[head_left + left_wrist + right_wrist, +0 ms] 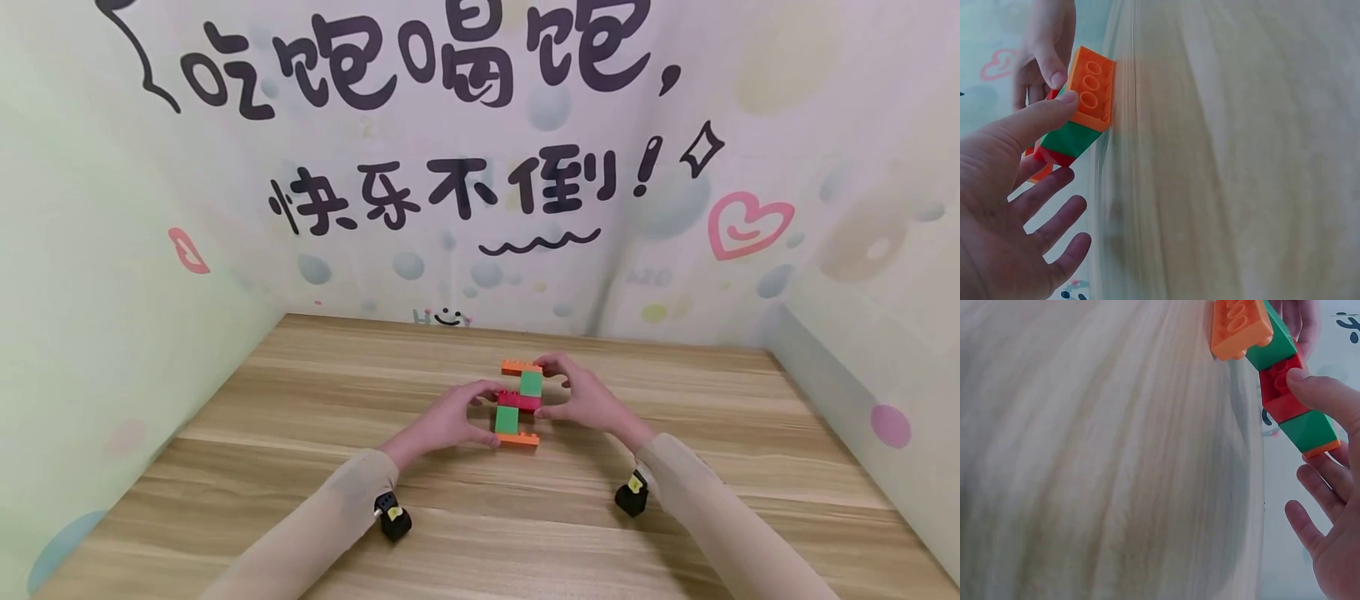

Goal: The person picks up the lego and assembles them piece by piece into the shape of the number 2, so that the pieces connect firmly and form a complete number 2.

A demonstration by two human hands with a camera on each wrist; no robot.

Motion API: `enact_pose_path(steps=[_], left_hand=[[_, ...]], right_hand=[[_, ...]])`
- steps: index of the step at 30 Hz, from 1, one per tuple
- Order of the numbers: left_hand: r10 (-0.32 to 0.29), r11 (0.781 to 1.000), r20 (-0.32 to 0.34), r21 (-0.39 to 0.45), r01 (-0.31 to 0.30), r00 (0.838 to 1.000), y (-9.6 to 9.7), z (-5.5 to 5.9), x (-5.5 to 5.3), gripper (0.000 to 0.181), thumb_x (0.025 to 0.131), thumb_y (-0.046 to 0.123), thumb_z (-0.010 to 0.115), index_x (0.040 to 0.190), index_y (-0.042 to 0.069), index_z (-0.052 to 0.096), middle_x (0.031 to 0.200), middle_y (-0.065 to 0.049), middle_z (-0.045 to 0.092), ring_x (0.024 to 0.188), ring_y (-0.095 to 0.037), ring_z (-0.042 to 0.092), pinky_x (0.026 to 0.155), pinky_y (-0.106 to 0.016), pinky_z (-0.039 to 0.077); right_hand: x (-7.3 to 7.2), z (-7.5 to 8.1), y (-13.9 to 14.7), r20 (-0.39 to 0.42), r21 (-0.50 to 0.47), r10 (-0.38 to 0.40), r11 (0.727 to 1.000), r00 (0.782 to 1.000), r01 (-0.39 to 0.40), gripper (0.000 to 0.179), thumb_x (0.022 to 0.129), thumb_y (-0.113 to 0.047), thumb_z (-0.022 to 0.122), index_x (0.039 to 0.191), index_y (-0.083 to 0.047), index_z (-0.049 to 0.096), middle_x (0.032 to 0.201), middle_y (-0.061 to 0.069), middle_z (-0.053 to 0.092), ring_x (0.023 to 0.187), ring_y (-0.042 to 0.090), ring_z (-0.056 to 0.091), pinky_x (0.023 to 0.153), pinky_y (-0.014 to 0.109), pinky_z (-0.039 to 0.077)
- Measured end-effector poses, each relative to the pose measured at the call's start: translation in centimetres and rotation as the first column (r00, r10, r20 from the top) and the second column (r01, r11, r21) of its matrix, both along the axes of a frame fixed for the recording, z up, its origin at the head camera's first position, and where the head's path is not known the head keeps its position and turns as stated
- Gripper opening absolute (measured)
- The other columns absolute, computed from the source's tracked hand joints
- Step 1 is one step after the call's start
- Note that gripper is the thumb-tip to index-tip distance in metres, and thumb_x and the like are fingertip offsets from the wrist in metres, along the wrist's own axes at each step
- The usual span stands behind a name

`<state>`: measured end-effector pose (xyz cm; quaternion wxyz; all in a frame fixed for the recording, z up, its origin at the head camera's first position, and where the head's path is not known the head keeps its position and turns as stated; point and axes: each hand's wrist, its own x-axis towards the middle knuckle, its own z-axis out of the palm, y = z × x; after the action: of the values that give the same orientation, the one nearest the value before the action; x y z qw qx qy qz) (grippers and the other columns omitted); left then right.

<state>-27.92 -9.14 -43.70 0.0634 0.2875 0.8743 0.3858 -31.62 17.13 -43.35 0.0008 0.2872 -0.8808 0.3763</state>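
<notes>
Five toy building bricks are joined into a zigzag shape in the head view: a far orange brick (516,367), a green brick (531,383), a red brick (520,402), another green brick (507,419) and a near orange brick (521,439). From the left, my left hand (448,417) pinches the shape, thumb on the near orange brick and index finger by the red one. My right hand (587,402) pinches it from the right, its thumb on the red brick (1282,394) and fingertips by the far orange brick. Whether the shape touches the table cannot be told.
A wood-grain table (315,533) lies below both hands. Behind it stands a pale printed wall (375,283) with black lettering, and further pale walls rise at the left and right. A small black device (393,521) sits at each wrist.
</notes>
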Motion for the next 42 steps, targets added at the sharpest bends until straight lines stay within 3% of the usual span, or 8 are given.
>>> enact_pose_path(steps=[9,20,28,42], left_hand=[[-0.007,1.0,0.039,0.008,0.007,0.999,-0.25,-0.03,-0.12,0.077,0.076,0.024,0.086,0.144,0.017,0.049,0.136,-0.003,0.061,0.123,-0.024,0.058,0.105,-0.044,0.047],[0.007,1.0,0.124,-0.004,-0.007,0.992,-0.42,0.06,-0.09,0.074,0.076,0.029,0.086,0.141,0.017,0.052,0.13,-0.007,0.063,0.116,-0.03,0.06,0.101,-0.046,0.049],[-0.027,1.0,0.126,-0.004,0.028,0.992,-0.44,0.11,-0.19,0.071,0.077,0.029,0.085,0.14,0.017,0.054,0.128,-0.005,0.065,0.119,-0.025,0.059,0.103,-0.044,0.048],[-0.032,0.998,0.111,-0.054,0.038,0.993,-0.36,0.13,-0.07,0.069,0.078,0.032,0.084,0.139,0.016,0.056,0.128,-0.005,0.066,0.122,-0.025,0.06,0.105,-0.044,0.047]], right_hand=[[-0.12,-0.15,0.05,0.052,0.013,0.022,1.0,0.998,-0.023,0.078,0.076,-0.03,0.086,0.14,-0.01,0.047,0.141,0.01,0.056,0.13,0.033,0.055,0.108,0.06,0.041],[-0.19,-0.52,0.25,0.129,0.025,0.041,0.999,0.991,-0.044,0.073,0.079,-0.031,0.084,0.139,-0.013,0.047,0.145,0.01,0.055,0.135,0.033,0.052,0.111,0.062,0.036],[-0.14,-0.55,0.44,0.14,0.072,0.029,0.997,0.99,-0.04,0.074,0.079,-0.036,0.083,0.139,-0.011,0.046,0.146,0.016,0.053,0.134,0.038,0.052,0.108,0.058,0.042],[0.32,-0.53,0.51,0.16,0.112,0.033,0.992,0.987,-0.051,0.072,0.082,-0.034,0.081,0.139,-0.008,0.047,0.145,0.016,0.054,0.137,0.038,0.049,0.111,0.06,0.037]])
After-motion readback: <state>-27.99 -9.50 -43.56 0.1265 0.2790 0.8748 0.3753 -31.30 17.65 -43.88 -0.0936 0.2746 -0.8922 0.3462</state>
